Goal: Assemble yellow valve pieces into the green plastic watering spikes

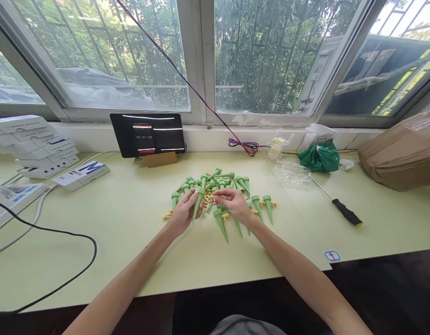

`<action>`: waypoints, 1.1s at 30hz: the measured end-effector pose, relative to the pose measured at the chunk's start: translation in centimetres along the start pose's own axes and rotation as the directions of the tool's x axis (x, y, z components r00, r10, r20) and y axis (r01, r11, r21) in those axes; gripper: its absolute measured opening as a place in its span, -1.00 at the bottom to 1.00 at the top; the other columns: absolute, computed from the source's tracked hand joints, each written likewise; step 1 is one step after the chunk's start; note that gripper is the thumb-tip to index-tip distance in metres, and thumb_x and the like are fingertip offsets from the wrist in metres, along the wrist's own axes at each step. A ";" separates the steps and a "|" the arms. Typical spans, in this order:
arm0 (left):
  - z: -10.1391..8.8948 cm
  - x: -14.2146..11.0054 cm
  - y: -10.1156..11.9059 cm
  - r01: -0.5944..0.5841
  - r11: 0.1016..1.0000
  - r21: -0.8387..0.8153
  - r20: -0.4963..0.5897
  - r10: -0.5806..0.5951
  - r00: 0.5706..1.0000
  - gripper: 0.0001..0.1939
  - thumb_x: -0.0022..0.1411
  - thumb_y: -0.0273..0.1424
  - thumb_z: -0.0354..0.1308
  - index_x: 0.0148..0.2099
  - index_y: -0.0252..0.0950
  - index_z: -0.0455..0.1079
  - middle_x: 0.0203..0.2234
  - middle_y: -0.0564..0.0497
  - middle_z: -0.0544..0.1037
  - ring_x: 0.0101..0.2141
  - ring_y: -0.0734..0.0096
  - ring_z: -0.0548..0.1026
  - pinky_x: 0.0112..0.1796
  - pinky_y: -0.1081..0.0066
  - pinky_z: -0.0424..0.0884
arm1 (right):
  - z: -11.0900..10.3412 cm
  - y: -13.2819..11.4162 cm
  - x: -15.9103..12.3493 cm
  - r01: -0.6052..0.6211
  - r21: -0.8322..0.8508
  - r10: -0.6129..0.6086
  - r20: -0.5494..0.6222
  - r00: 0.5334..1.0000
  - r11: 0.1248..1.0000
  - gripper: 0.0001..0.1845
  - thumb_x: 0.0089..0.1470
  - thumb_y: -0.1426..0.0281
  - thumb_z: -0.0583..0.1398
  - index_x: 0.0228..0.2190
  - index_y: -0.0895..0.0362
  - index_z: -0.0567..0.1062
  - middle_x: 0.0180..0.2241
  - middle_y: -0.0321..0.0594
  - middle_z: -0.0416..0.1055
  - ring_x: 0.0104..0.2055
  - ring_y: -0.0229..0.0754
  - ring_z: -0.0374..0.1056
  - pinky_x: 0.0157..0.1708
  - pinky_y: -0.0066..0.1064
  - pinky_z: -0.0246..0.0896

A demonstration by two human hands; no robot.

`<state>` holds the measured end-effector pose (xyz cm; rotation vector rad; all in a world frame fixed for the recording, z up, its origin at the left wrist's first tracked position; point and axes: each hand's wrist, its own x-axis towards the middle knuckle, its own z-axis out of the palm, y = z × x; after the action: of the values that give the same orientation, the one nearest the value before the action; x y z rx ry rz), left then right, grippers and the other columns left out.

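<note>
My left hand (184, 210) is closed around a green plastic watering spike (198, 203), its capped end up and its tip pointing down. Close beside it, my right hand (235, 204) pinches a small yellow valve (212, 198) between thumb and fingertips, near the spike's cap. Whether the two parts touch, I cannot tell. Behind and around both hands lies a heap of green spikes (241, 182) with yellow valves among them. In front and to the right, several spikes lie apart with yellow valves on them, one of them a spike (220, 225) below my right hand.
A tablet (166, 135) showing a timer leans at the back. White boxes (29, 139) are stacked at left, near a black cable (85, 236). To the right lie a screwdriver (346, 212), a green bag (319, 156) and a brown parcel (399, 153). Windows stand behind the table.
</note>
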<state>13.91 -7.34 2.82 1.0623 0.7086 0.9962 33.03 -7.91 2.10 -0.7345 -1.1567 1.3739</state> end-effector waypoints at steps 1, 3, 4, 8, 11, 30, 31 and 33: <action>0.0 0.0 0.1 0.004 1.000 -0.014 0.015 -0.003 1.000 -0.68 0.29 -0.20 0.17 0.02 -0.22 0.32 -0.53 0.12 0.35 -0.64 0.61 0.22 -0.59 0.56 0.17 | 0.1 0.0 -0.1 -0.004 0.002 0.004 0.005 1.000 1.000 -0.63 -0.21 0.18 0.45 -0.37 0.14 0.62 -0.40 -0.25 0.55 -0.34 -0.13 0.54 -0.15 -0.22 0.50; 0.0 -0.1 0.3 0.017 0.999 -0.038 0.046 -0.015 0.999 -0.69 0.30 -0.22 0.17 0.03 -0.24 0.34 -0.53 0.11 0.33 -0.63 0.61 0.20 -0.60 0.56 0.16 | 0.2 0.0 -0.2 -0.012 0.004 0.012 0.004 1.000 1.000 -0.63 -0.22 0.18 0.45 -0.38 0.14 0.61 -0.41 -0.25 0.55 -0.36 -0.14 0.54 -0.17 -0.24 0.50; 0.0 -0.1 0.3 0.025 0.999 -0.048 0.057 -0.022 0.998 -0.69 0.31 -0.23 0.16 0.02 -0.25 0.34 -0.52 0.11 0.33 -0.63 0.61 0.20 -0.60 0.55 0.16 | 0.2 0.0 -0.2 -0.015 0.004 0.015 0.002 1.000 1.000 -0.64 -0.21 0.18 0.45 -0.38 0.14 0.60 -0.42 -0.25 0.54 -0.38 -0.15 0.53 -0.20 -0.26 0.51; 0.0 -0.2 0.5 0.045 0.996 -0.074 0.064 -0.040 0.997 -0.70 0.30 -0.25 0.17 0.02 -0.26 0.36 -0.53 0.09 0.32 -0.62 0.59 0.20 -0.60 0.55 0.17 | 0.3 0.1 -0.2 -0.010 -0.023 0.010 0.002 1.000 1.000 -0.64 -0.18 0.17 0.44 -0.38 0.15 0.58 -0.47 -0.28 0.52 -0.47 -0.22 0.49 -0.35 -0.35 0.48; 0.0 -0.2 0.4 0.048 0.997 -0.063 0.075 -0.044 0.996 -0.70 0.30 -0.25 0.17 0.03 -0.27 0.37 -0.53 0.08 0.33 -0.63 0.59 0.21 -0.60 0.54 0.16 | 0.2 0.1 -0.1 0.008 -0.047 -0.008 0.004 1.000 0.999 -0.65 -0.15 0.16 0.42 -0.38 0.15 0.57 -0.52 -0.29 0.50 -0.49 -0.24 0.46 -0.41 -0.39 0.43; 0.1 -0.1 0.0 0.042 0.999 0.015 0.067 -0.043 0.997 -0.63 0.28 -0.19 0.19 0.07 -0.22 0.33 -0.53 0.09 0.39 -0.63 0.58 0.27 -0.59 0.56 0.19 | 0.8 -0.8 -0.6 0.035 -0.126 -0.037 -0.016 0.999 0.991 -0.69 -0.08 0.14 0.38 -0.43 0.13 0.54 -0.56 -0.33 0.40 -0.54 -0.27 0.34 -0.49 -0.40 0.30; 0.1 -0.1 0.1 0.042 0.999 0.016 0.064 -0.043 0.997 -0.63 0.28 -0.19 0.19 0.07 -0.22 0.33 -0.53 0.09 0.39 -0.63 0.58 0.27 -0.59 0.56 0.19 | 0.8 -0.8 -0.6 0.036 -0.126 -0.038 -0.014 0.999 0.991 -0.69 -0.08 0.15 0.38 -0.43 0.13 0.54 -0.56 -0.33 0.40 -0.54 -0.27 0.34 -0.48 -0.40 0.30; 0.2 -0.2 0.1 0.038 0.999 0.017 0.056 -0.039 0.998 -0.63 0.28 -0.20 0.19 0.08 -0.21 0.32 -0.53 0.10 0.39 -0.63 0.59 0.26 -0.58 0.56 0.20 | 0.8 -0.8 -0.7 0.042 -0.121 -0.043 -0.009 0.999 0.992 -0.69 -0.08 0.15 0.38 -0.43 0.13 0.54 -0.56 -0.33 0.40 -0.54 -0.27 0.34 -0.48 -0.41 0.30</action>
<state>13.96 -7.53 2.94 1.0829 0.6895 0.9255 32.71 -8.83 3.01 -0.7982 -1.2473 1.2708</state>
